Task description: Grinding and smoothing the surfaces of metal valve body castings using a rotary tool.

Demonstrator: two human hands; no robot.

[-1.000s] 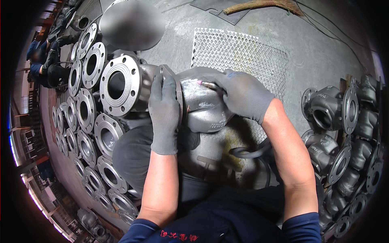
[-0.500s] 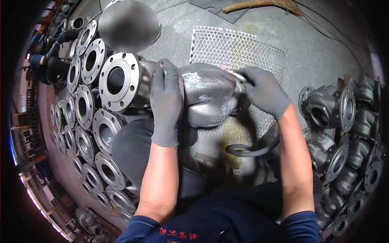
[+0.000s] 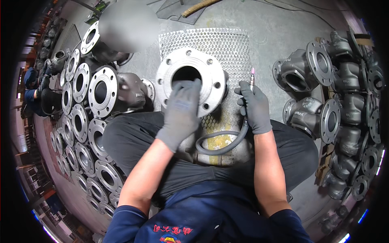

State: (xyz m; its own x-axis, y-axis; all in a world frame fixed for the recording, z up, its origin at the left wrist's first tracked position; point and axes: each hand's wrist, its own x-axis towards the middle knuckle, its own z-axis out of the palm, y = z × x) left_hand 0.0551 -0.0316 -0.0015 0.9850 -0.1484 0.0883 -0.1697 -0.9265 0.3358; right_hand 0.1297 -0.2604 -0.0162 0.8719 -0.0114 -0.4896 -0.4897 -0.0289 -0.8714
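A grey flanged valve body [image 3: 165, 73] stands between my knees, its round flange turned up toward me. My gloved left hand [image 3: 182, 109] lies over the flange's near side and grips it, its fingertips hooked into the dark bore. In my gloved right hand [image 3: 256, 106], right of the flange, is a slim die grinder [image 3: 252, 83]. Its pink grinding tip points away from me, apart from the metal. A dark hose [image 3: 219, 151] runs from the tool and loops in front of my lap.
Diamond-mesh metal sheet [image 3: 231, 40] lies on the floor beyond the casting. Several flanged castings [image 3: 81, 83] are packed at my left. More castings [image 3: 330, 121] are stacked at my right. A wooden handle [image 3: 198, 7] lies at the far edge. Another person [image 3: 32, 91] sits at the far left.
The valve body has turned from lying sideways to showing its flange upward. My left hand has shifted to the bore. My right hand has drawn the grinder away, tip now pointing outward.
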